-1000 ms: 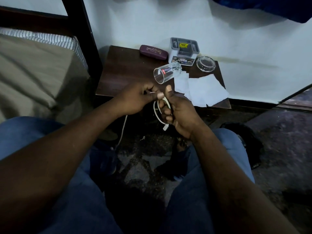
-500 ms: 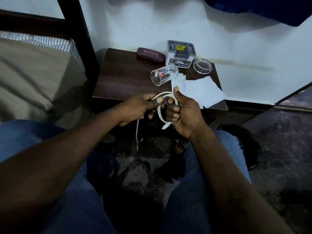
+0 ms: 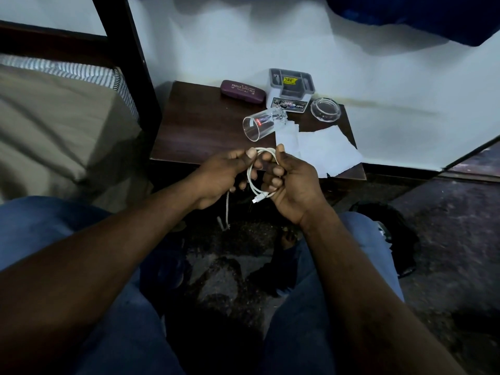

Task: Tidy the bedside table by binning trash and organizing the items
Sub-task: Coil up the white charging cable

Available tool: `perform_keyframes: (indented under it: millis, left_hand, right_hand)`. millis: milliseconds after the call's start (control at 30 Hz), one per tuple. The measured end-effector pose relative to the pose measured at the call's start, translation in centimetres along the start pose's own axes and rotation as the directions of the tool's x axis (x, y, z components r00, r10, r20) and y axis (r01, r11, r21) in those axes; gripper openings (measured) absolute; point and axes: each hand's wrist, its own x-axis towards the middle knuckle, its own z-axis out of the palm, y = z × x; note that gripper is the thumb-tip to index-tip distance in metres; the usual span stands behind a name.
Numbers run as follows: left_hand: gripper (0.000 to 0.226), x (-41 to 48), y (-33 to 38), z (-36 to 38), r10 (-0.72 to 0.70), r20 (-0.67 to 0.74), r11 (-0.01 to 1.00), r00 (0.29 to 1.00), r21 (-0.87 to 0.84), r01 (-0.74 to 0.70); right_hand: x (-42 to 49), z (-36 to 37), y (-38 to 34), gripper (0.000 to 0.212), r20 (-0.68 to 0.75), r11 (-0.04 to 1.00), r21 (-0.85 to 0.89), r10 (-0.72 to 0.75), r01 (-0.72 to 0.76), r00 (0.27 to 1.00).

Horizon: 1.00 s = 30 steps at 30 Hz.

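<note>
A white cable (image 3: 252, 177) is looped between both hands, just in front of the dark wooden bedside table (image 3: 200, 136). My right hand (image 3: 293, 181) grips the coil, with the plug sticking out below its fingers. My left hand (image 3: 226, 174) pinches the top of the loop, and the cable's loose tail hangs down beneath it. On the table lie a clear glass (image 3: 261, 124) on its side, white paper sheets (image 3: 324, 150), a maroon glasses case (image 3: 242, 92), a grey organizer box (image 3: 290, 89) and a glass ashtray (image 3: 324, 109).
A bed with a beige cover (image 3: 54, 125) and its dark post (image 3: 130, 58) stand left of the table. A white wall runs behind. My knees in blue jeans frame the dark floor, where a black bag or bin (image 3: 389, 234) sits at the right.
The coil has gained another turn and the hanging tail has grown shorter. Both hands rose a little toward the table edge.
</note>
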Motion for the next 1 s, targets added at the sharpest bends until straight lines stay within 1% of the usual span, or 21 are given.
perform_keyframes:
  millis: [133,300,367,433,533,600,733,867,933,1000]
  left_hand:
    - [0.039,-0.2,0.2,0.2,-0.007,-0.029,0.999,1.000,0.052,0.009]
    - [0.040,-0.3,0.3,0.5,-0.010,-0.068,0.997,0.998,0.078,0.016]
    - [0.041,-0.3,0.3,0.5,-0.023,-0.093,0.997,0.995,0.067,0.029]
    - [0.041,-0.3,0.3,0.3,-0.063,-0.092,0.998,0.994,0.020,0.065]
    - [0.041,-0.2,0.4,-0.3,-0.132,-0.038,0.986,0.991,-0.107,0.127]
    - [0.039,-0.2,0.5,-0.4,-0.141,-0.022,0.984,0.990,-0.113,0.138]
    - [0.037,-0.2,0.4,0.2,-0.109,-0.006,0.992,0.994,-0.064,0.108]
    - [0.030,-0.2,0.0,0.2,-0.145,-0.010,0.989,0.989,-0.026,0.145]
    - [0.027,-0.2,-0.2,0.1,-0.135,-0.011,0.988,0.991,0.072,0.135]
    - [0.028,-0.3,-0.5,0.2,-0.114,0.009,0.969,0.993,0.222,0.109]
  right_hand:
    - [0.0,0.1,0.0,0.042,0.022,0.999,-0.018,0.028,-0.028,0.999]
    - [-0.3,0.4,0.0,0.045,0.049,0.998,-0.046,0.044,-0.042,0.998]
    - [-0.4,0.5,-0.1,0.040,0.053,0.998,-0.050,0.047,-0.045,0.998]
    - [-0.4,0.6,0.0,0.037,0.066,0.998,-0.042,0.049,-0.046,0.997]
    - [-0.3,0.7,-0.1,0.038,0.092,0.996,0.065,0.061,-0.067,0.994]
    - [-0.3,0.4,-0.2,0.039,0.092,0.983,0.162,0.068,-0.082,0.993]
    - [-0.2,0.1,-0.4,0.040,0.079,0.968,0.241,0.057,-0.075,0.995]
    - [-0.1,0.0,-0.3,0.041,0.041,0.946,0.317,0.049,-0.060,0.998]
    - [0.1,-0.3,-0.2,0.040,0.046,0.931,0.360,0.044,-0.058,0.998]
    - [0.4,-0.6,-0.2,0.039,0.040,0.914,0.402,0.039,-0.052,0.998]
